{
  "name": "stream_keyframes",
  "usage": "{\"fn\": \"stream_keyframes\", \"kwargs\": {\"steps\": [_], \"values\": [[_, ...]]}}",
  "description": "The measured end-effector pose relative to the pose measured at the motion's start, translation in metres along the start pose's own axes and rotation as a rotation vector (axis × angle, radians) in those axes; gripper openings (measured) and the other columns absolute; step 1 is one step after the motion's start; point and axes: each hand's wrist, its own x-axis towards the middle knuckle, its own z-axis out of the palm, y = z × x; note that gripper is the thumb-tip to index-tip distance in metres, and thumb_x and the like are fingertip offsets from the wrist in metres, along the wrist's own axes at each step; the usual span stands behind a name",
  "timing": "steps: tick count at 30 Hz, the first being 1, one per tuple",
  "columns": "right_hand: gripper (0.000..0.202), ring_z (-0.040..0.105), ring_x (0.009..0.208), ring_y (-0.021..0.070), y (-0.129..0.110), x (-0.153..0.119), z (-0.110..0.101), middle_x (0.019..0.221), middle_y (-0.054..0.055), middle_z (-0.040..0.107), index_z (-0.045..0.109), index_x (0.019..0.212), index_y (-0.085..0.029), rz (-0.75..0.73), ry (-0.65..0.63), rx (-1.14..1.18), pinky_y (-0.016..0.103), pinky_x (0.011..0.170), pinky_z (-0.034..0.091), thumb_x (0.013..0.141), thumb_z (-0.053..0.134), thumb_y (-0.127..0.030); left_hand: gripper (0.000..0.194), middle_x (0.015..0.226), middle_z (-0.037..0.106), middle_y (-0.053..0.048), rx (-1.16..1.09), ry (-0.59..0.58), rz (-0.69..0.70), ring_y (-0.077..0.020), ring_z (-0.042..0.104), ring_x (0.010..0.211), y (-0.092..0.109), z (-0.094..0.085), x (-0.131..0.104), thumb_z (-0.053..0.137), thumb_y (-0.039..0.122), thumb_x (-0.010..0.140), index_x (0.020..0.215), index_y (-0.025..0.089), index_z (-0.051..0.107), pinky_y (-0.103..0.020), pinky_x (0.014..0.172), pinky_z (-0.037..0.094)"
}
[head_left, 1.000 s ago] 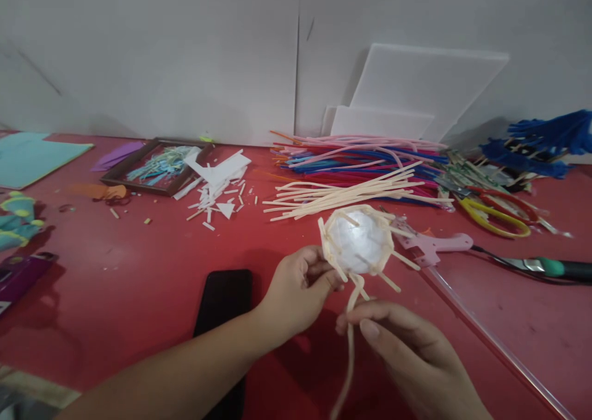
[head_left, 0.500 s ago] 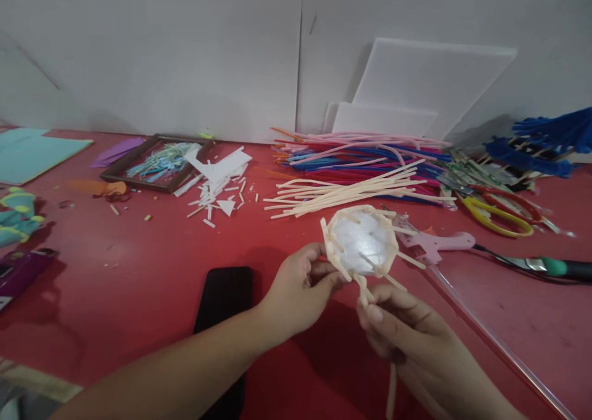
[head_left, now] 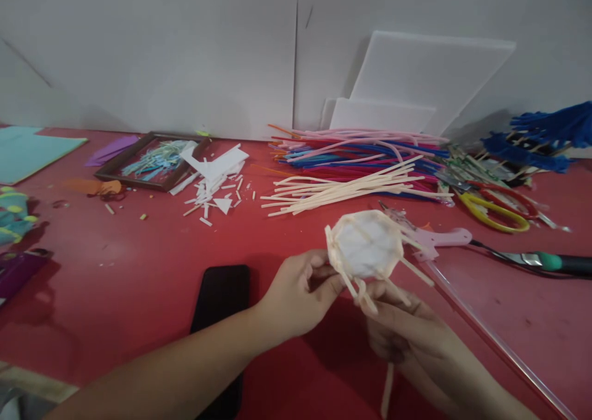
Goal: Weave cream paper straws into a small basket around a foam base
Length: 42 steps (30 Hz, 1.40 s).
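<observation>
A round white piece with a cream pipe-cleaner rim and several loose ends sticking out is held above the red table. My left hand pinches its lower left edge between thumb and fingers. At the lower edge, my right hand grips a looped cream strip, fingers closed. A long cream end hangs below my right hand. Behind the piece lies a bundle of cream pipe cleaners. The white piece is slightly blurred.
A black phone lies beside my left forearm. Pink glue gun, yellow-handled scissors and pliers are at right. Coloured pipe cleaners, paper scraps and a brown frame lie farther back.
The round piece has shifted slightly right and turned a little. My right fingers have moved up closer to its lower edge, around the strip. The camera view has shifted slightly.
</observation>
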Motion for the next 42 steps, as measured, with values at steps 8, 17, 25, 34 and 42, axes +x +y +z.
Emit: {"fn": "stream_keyframes", "kwargs": {"steps": [8, 17, 25, 34, 42], "values": [[0.038, 0.048, 0.054, 0.0088, 0.01, 0.012, -0.006, 0.059, -0.001, 0.056, 0.068, 0.066, -0.018, -0.076, -0.09, -0.124, 0.023, 0.052, 0.04, 0.052, 0.089, -0.045, 0.016, 0.074, 0.074, -0.005, 0.035, -0.139, -0.003, -0.0164, 0.069, 0.07, -0.001, 0.0, 0.001, 0.074, 0.03, 0.076, 0.07, 0.015, 0.071, -0.022, 0.061, 0.049], [0.045, 0.016, 0.042, -0.0005, 0.006, 0.014, -0.014, 0.052, -0.009, 0.034, 0.056, 0.067, -0.017, 0.038, -0.138, 0.032, 0.019, 0.039, 0.009, 0.057, 0.087, -0.048, 0.011, 0.081, 0.076, -0.007, 0.07, -0.054, 0.011, -0.0194, 0.073, 0.083, -0.008, -0.001, -0.001, 0.069, 0.026, 0.076, 0.076, 0.017, 0.063, -0.026, 0.076, 0.055], [0.042, 0.015, 0.044, -0.0004, 0.001, 0.011, -0.014, 0.053, -0.01, 0.035, 0.055, 0.069, -0.016, 0.094, -0.157, 0.033, 0.018, 0.041, 0.008, 0.062, 0.085, -0.044, 0.013, 0.083, 0.076, -0.009, 0.121, -0.072, 0.042, -0.0202, 0.072, 0.081, -0.004, -0.001, -0.002, 0.068, 0.028, 0.078, 0.075, 0.017, 0.062, -0.027, 0.072, 0.055], [0.054, 0.016, 0.042, -0.0002, -0.002, 0.011, -0.009, 0.048, -0.012, 0.032, 0.046, 0.064, -0.018, 0.118, -0.063, -0.013, 0.018, 0.04, 0.011, 0.052, 0.088, -0.051, 0.014, 0.085, 0.076, -0.009, 0.128, -0.049, 0.008, -0.0218, 0.072, 0.084, -0.003, -0.001, -0.002, 0.073, 0.028, 0.074, 0.074, 0.017, 0.065, -0.03, 0.078, 0.055], [0.051, 0.02, 0.043, 0.0008, 0.005, 0.018, -0.008, 0.047, -0.011, 0.033, 0.054, 0.068, -0.017, -0.045, 0.056, -0.061, 0.018, 0.04, 0.014, 0.053, 0.087, -0.053, 0.009, 0.083, 0.076, -0.008, 0.076, -0.014, -0.026, -0.0209, 0.072, 0.082, -0.003, -0.002, 0.003, 0.069, 0.023, 0.075, 0.078, 0.015, 0.065, -0.028, 0.075, 0.055]]}}
